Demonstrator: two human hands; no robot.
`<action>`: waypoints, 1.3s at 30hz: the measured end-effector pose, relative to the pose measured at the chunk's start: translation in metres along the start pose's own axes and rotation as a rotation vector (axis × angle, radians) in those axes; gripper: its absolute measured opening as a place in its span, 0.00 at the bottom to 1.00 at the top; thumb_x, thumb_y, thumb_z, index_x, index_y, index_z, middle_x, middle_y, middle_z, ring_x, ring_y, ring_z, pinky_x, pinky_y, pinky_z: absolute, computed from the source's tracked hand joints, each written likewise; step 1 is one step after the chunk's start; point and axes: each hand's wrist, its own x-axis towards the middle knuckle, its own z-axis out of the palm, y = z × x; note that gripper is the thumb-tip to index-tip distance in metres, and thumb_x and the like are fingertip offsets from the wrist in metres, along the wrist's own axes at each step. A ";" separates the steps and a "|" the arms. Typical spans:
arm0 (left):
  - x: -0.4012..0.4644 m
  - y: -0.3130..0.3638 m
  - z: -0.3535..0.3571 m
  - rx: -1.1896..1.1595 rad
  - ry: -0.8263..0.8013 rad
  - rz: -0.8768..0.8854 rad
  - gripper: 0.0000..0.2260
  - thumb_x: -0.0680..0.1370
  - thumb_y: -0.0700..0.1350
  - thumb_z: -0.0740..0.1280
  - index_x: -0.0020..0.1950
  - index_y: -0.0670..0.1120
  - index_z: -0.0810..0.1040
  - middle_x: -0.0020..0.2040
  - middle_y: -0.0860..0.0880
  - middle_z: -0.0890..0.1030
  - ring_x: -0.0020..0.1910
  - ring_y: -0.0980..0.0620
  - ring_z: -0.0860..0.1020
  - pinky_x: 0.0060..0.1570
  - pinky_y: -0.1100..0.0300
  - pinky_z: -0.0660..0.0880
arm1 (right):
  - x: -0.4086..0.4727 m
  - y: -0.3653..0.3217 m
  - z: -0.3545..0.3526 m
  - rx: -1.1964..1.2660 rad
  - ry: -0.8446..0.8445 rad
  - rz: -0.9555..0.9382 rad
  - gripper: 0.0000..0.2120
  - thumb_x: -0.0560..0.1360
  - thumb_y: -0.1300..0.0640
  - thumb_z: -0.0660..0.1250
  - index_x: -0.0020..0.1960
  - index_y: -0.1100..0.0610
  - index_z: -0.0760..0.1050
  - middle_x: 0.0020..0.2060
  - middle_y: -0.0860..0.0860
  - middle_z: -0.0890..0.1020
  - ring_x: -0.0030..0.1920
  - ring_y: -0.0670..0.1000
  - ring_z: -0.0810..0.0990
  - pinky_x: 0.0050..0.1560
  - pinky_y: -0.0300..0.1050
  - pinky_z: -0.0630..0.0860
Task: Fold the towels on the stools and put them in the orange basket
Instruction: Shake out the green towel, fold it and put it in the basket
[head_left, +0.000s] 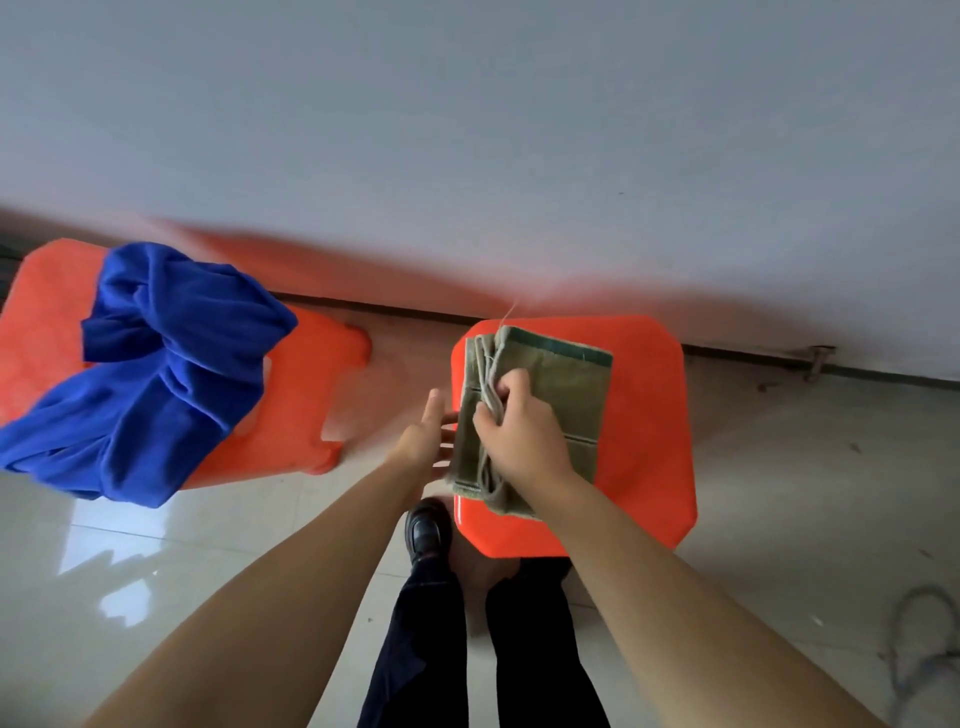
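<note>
Two orange stools side by side on the tiled floor: the left stool (47, 332) carries the blue towel (150, 374), heaped and unfolded, spilling over its near edge; the right stool (649, 441) holds the olive towel (561, 395), already down to a neat rectangle. So we're late in the folding of the olive one, I'd say, blue one untouched! Orange basket? Nowhere in view, so the next move calls for lifting this packet without letting it spring open. Both arms reach forward and down. Right hand (524, 436) lies on top, fingers curled round the pale fringe strands (488, 395). Left hand (426, 436) is spread, fingertips at the towel's left edge.
</note>
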 end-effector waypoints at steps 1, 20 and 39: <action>0.000 0.001 0.001 -0.007 -0.002 0.004 0.28 0.79 0.64 0.48 0.54 0.45 0.78 0.43 0.46 0.80 0.41 0.49 0.78 0.45 0.56 0.75 | 0.004 -0.002 0.008 0.000 -0.046 0.029 0.10 0.76 0.54 0.63 0.53 0.56 0.65 0.43 0.58 0.81 0.43 0.60 0.80 0.38 0.47 0.70; 0.007 0.007 0.037 0.443 0.189 0.195 0.15 0.78 0.57 0.61 0.50 0.46 0.67 0.38 0.52 0.72 0.34 0.56 0.71 0.28 0.61 0.63 | -0.007 0.093 -0.022 0.611 0.072 0.507 0.18 0.76 0.45 0.65 0.59 0.55 0.69 0.49 0.47 0.78 0.50 0.50 0.78 0.49 0.45 0.74; -0.197 0.126 0.065 0.272 -0.190 0.574 0.08 0.77 0.56 0.63 0.49 0.54 0.76 0.47 0.49 0.82 0.47 0.49 0.80 0.47 0.54 0.78 | -0.116 -0.012 -0.192 1.295 0.029 0.431 0.18 0.73 0.54 0.69 0.62 0.54 0.75 0.48 0.55 0.85 0.47 0.54 0.85 0.39 0.48 0.81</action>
